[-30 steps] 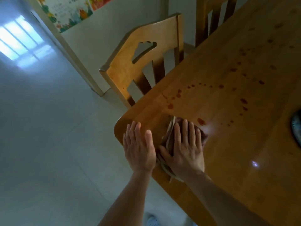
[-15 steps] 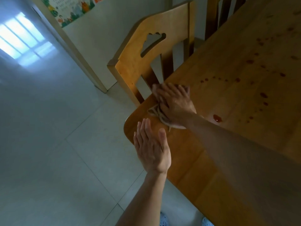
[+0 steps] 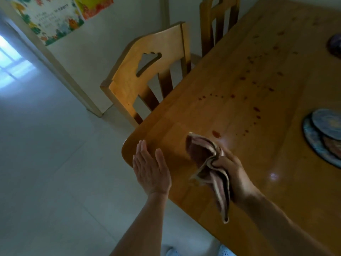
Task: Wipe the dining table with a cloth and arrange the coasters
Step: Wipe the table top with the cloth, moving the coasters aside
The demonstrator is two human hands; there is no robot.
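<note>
Cloth (image 3: pixel 204 157): brownish, folded and bunched. It sits over the table's (image 3: pixel 239 115) near-left corner area. Whether its underside touches the wood cannot be told.
Cloth axis: long. The upper tip points to the far side and the loose tail hangs toward the near edge.
Right hand (image 3: pixel 232 169): fingers curled round the cloth's middle, gripping it from the right.
Left hand (image 3: pixel 149 167): flat, fingers straight, holding nothing. It is at the rounded near-left corner, apart from the cloth.
Nearest drop (image 3: pixel 216 134): a red blot just beyond the cloth's upper tip, on the far-right side.
Spatter (image 3: pixel 256 109): a trail of red drops leading from that blot toward the far-right of the surface.
Coasters (image 3: pixel 324 133): a round patterned stack toward the right edge, well apart from the cloth.
Further coaster (image 3: pixel 335 44): toward the far-right corner.
Bearing for next pass (judgement): the stains lie ahead and right of the cloth-holding hand, which is the nearer one. A push along the cloth's own axis would meet the blot first.
</note>
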